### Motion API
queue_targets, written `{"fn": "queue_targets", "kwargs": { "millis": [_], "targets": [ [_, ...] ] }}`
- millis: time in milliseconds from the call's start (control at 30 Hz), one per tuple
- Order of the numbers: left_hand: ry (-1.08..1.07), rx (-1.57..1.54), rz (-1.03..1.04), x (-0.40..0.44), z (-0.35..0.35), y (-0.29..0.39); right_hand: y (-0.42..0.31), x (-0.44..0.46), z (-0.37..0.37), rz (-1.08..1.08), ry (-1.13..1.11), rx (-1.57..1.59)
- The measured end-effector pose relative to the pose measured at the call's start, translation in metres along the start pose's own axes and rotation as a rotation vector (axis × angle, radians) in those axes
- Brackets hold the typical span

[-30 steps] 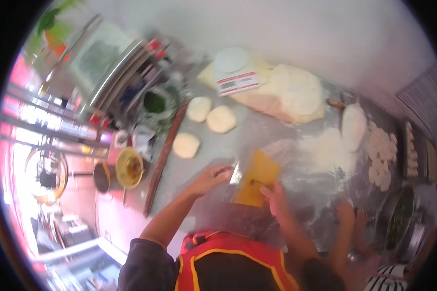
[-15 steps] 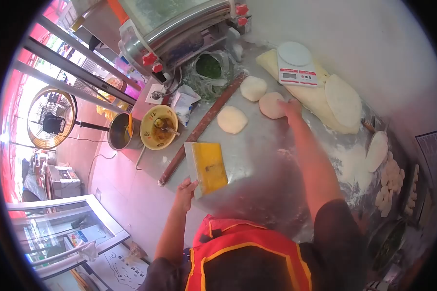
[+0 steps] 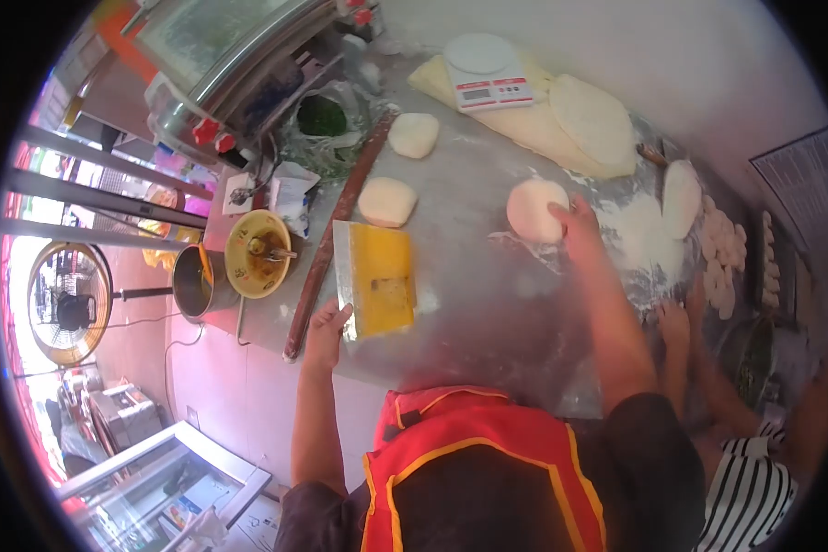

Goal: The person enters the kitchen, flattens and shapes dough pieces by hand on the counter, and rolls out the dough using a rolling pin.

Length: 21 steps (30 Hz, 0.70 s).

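My left hand (image 3: 326,328) grips the lower corner of a large dough scraper (image 3: 384,276) with a yellow body and a metal edge, above the near side of the worktop. With its fingers closed on the edge, my right hand (image 3: 577,225) holds a round, flat dough piece (image 3: 534,210) beside the floured patch. Two more rounds lie left of it: one dough piece (image 3: 413,136) near the rolling pin's far end, and another dough piece (image 3: 387,201) just beyond the scraper. Whether the held dough still touches the metal surface, I cannot tell.
A long rolling pin (image 3: 339,239) crosses the worktop, with a yellow bowl (image 3: 234,262) to its left. A white scale (image 3: 488,77) rests on a big dough slab (image 3: 580,152). Another person's hands (image 3: 674,324) reach in at right, near small dough pieces (image 3: 722,241).
My right hand has brought the dough round away from the other two, right and toward me. The left hand still holds the scraper. The view has shifted, and another person's arms have entered at right.
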State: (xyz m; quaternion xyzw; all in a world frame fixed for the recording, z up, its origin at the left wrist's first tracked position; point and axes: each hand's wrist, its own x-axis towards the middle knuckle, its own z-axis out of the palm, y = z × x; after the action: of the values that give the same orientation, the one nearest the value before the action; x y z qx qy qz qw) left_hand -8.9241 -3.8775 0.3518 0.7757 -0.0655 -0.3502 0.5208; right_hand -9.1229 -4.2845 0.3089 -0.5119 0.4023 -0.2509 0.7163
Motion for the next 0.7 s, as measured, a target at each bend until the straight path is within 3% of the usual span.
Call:
{"fn": "queue_targets", "kwargs": {
  "millis": [33, 133, 167, 267, 367, 433, 500, 600, 667, 700],
  "targets": [
    [-0.010, 0.199, -0.059, 0.006, -0.003, 0.005, 0.013, -0.001, -0.020, -0.014, 0.071, -0.351],
    [-0.085, -0.078, -0.018, 0.011, 0.022, 0.032, 0.040, -0.001, -0.034, -0.586, 0.309, -1.134],
    [-0.109, -0.123, 0.009, 0.015, 0.031, 0.039, 0.044, 0.003, -0.035, -0.630, 0.227, -1.140],
    [-0.169, -0.131, 0.049, 0.031, 0.056, 0.054, 0.064, -0.015, -0.008, -0.717, 0.287, -1.456],
    [-0.255, -0.253, -0.079, 0.069, 0.093, 0.055, 0.086, -0.051, 0.010, -0.661, 0.115, -1.411],
    [-0.354, -0.219, -0.120, 0.134, 0.117, 0.016, 0.109, -0.093, 0.023, -0.702, 0.039, -1.416],
    [-0.449, -0.122, -0.085, 0.176, 0.137, 0.012, 0.090, -0.135, 0.044, -0.456, -0.263, -1.490],
    [-0.552, 0.026, 0.052, 0.177, 0.157, 0.062, 0.081, -0.174, 0.047, -0.640, -0.129, -1.102],
    [-0.635, 0.040, 0.124, 0.183, 0.162, 0.088, 0.083, -0.179, 0.046, -0.661, -0.096, -1.081],
    [-0.447, 0.132, 0.133, 0.184, 0.174, 0.100, 0.084, -0.179, 0.046, -0.671, -0.077, -1.070]
  ]
}}
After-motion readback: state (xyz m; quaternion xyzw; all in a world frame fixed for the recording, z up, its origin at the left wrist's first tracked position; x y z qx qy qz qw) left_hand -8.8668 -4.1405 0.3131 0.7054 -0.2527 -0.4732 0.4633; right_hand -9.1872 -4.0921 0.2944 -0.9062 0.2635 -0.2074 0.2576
